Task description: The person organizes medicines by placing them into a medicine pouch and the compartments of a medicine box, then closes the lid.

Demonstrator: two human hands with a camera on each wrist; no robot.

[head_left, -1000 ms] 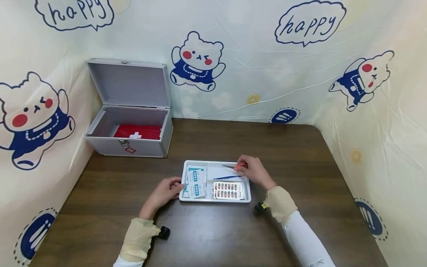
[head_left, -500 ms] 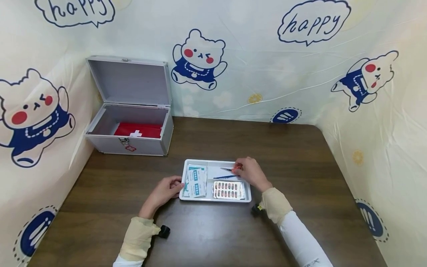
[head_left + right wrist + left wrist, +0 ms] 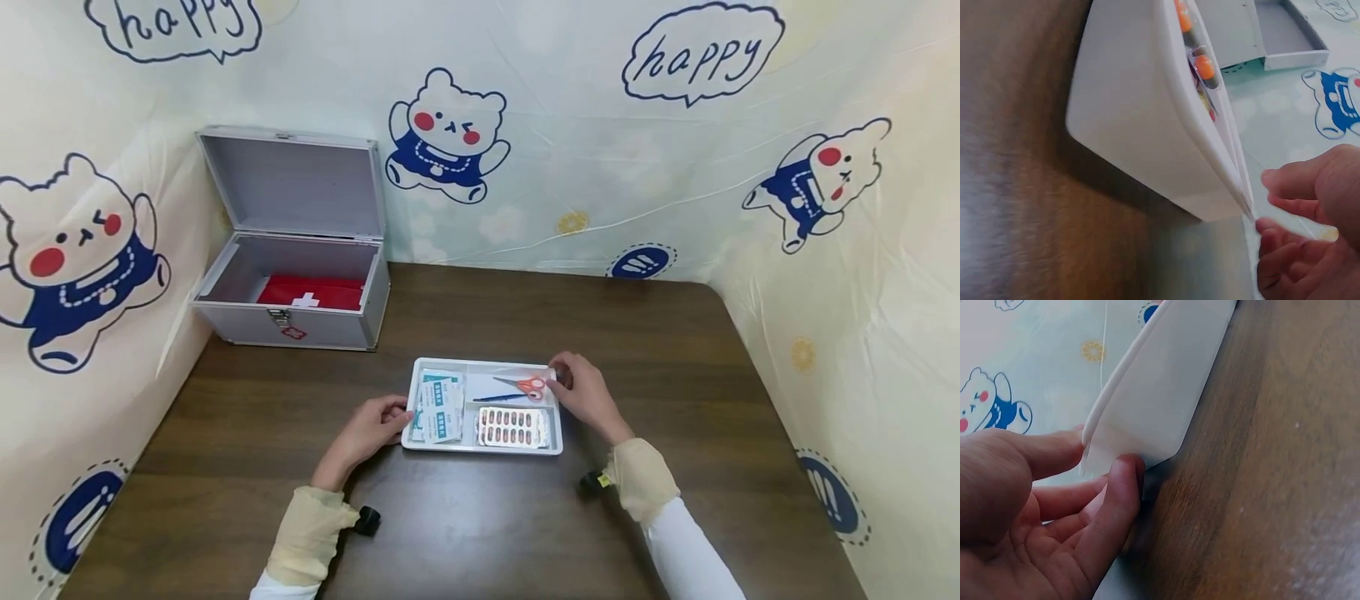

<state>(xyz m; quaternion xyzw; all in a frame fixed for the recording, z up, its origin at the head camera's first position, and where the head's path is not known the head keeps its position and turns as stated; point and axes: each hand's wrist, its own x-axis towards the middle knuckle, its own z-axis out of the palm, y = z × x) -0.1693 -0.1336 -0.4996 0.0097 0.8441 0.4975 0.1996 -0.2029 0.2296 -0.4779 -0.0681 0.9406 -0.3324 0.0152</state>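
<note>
A white divided tray (image 3: 480, 451) lies on the table. My left hand (image 3: 372, 429) pinches its left rim, thumb on the rim and fingers against the outer wall in the left wrist view. Orange-handled scissors (image 3: 532, 384) rest in the upper right compartment beside a thin dark-blue tool (image 3: 497, 397), its kind too small to tell. White-and-teal packets (image 3: 441, 408) fill the left compartment, and capsule blister packs (image 3: 513, 427) the lower right one. My right hand (image 3: 588, 396) is at the tray's upper right corner; in the right wrist view its thumb and fingers stand apart near the rim.
Behind the tray to the left stands a silver metal case (image 3: 330, 327) with its lid up. A red pouch (image 3: 337, 293) with a white cross lies inside it. A printed curtain (image 3: 555, 167) borders the wooden table (image 3: 480, 533) at the back and sides.
My right hand has lowered the scissors into the upper right compartment, let go of them and drawn back to the right rim. The left hand has kept its place on the tray.
</note>
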